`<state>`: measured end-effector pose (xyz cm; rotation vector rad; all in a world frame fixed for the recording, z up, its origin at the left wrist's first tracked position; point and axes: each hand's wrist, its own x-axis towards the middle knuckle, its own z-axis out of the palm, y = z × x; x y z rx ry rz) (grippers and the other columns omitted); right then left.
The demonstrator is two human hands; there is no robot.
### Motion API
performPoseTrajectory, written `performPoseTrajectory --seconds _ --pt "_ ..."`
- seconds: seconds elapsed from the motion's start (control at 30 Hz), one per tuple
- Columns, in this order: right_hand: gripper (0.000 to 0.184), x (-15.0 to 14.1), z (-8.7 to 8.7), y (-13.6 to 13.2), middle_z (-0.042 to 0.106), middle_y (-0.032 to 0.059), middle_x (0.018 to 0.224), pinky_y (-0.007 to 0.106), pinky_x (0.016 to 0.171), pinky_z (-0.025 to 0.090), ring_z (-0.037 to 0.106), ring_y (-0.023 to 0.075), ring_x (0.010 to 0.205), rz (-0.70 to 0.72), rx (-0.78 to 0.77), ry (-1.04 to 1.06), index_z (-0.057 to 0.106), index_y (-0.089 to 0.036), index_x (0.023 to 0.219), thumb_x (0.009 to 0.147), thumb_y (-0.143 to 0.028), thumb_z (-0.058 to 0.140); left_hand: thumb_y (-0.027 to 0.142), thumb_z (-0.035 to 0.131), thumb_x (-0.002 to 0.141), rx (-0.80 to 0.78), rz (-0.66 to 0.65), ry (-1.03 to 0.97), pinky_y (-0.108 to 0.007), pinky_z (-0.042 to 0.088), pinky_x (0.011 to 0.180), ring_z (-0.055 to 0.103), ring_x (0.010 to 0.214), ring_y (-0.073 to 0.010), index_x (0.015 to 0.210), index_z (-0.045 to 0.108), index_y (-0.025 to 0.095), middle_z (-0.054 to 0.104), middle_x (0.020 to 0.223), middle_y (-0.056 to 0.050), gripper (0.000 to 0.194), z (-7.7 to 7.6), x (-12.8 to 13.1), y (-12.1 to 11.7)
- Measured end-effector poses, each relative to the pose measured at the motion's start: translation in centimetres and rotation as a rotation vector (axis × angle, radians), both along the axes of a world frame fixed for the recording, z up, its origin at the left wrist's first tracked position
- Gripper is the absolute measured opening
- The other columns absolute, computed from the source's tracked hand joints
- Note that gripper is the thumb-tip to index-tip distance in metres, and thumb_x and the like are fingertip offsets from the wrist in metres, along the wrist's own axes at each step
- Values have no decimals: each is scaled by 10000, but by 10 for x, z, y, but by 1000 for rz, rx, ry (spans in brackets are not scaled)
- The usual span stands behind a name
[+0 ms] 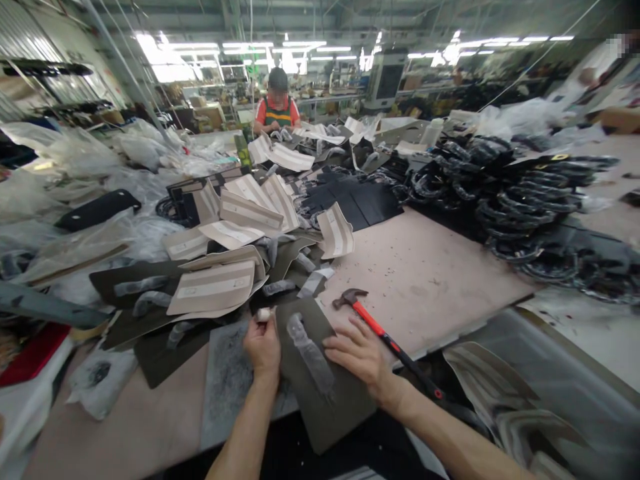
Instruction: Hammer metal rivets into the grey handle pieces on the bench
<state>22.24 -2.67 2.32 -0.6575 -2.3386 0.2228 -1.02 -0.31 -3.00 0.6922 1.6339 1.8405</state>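
A dark olive flat panel (pixel 320 400) is tilted in front of me, with a plastic-wrapped handle (pixel 311 353) along its face. My left hand (pixel 263 350) is closed at the panel's upper left edge. Something small and white (pixel 264 315) shows at its fingertips; I cannot tell whether it is a wrapping on a finger or a separate piece. My right hand (pixel 361 360) lies across the panel's right edge, fingers stretched and slightly apart, thumb hidden. Just beyond it rests a claw hammer (pixel 373 323) with a red and black grip.
Beige panels with pale strips (pixel 215 288) lie piled with more olive panels at left. A grey slab (pixel 227 373) is beside my left forearm. Plastic-wrapped black handles (pixel 525 207) are heaped at right. Across the table sits a person (pixel 278 110).
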Motion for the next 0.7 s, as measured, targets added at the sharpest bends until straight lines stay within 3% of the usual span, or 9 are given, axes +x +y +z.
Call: performPoseTrajectory --seconds 0.1,0.2,0.3,0.4,0.47,0.57,0.63,0.7 --pt "325 5 -44 -24 682 76 1192 543 1130 277 505 237 1260 -40 -80 -121 617 -204 1171 954 -150 381 349 740 729 20 27 -71 -337 570 818 717 791 -184 934 660 138 742 880 -67 305 -2 -12 -1" --pt "314 6 -55 -27 655 95 1247 524 1126 300 481 242 1293 -39 -189 -159 616 -196 1176 940 -180 409 334 755 723 21 -25 -69 -350 567 846 717 792 -181 934 654 137 741 878 -66 306 6 -12 0" --pt "314 8 -40 -21 639 74 1278 497 1125 314 464 234 1313 -25 -332 -213 632 -226 1144 872 -159 491 356 746 751 14 -259 2 -349 561 857 717 823 -186 973 650 137 743 911 -73 326 17 0 3" --pt "459 12 -12 -13 625 43 1296 504 1126 309 480 235 1299 26 -442 -314 640 -248 1135 746 -44 506 362 738 766 18 -426 57 -330 553 857 713 836 -181 1016 642 148 744 914 -66 343 18 14 10" --pt "492 11 8 -5 642 39 1251 482 1104 348 549 223 1214 39 -469 -309 656 -242 1097 708 -2 473 364 737 761 19 -459 42 -325 556 842 713 822 -182 1007 637 148 741 899 -61 343 12 19 15" --pt "403 -8 32 7 636 64 1219 390 1034 440 586 190 1130 -95 -479 -69 641 -212 1111 814 -37 432 367 721 773 -3 -501 70 -321 559 827 716 825 -191 979 643 149 736 903 -62 310 2 20 19" --pt "343 -29 39 12 578 93 1308 384 1040 441 532 208 1211 -170 -468 72 590 -194 1210 881 -158 502 350 713 785 -10 -506 138 -306 554 826 710 845 -188 978 649 156 734 915 -57 281 -1 17 19" --pt "415 -50 35 13 522 122 1382 433 1074 407 475 252 1281 -183 -461 57 563 -176 1258 862 -286 613 330 706 792 -7 -491 189 -295 550 826 703 853 -182 972 651 162 732 915 -51 252 -1 15 19"
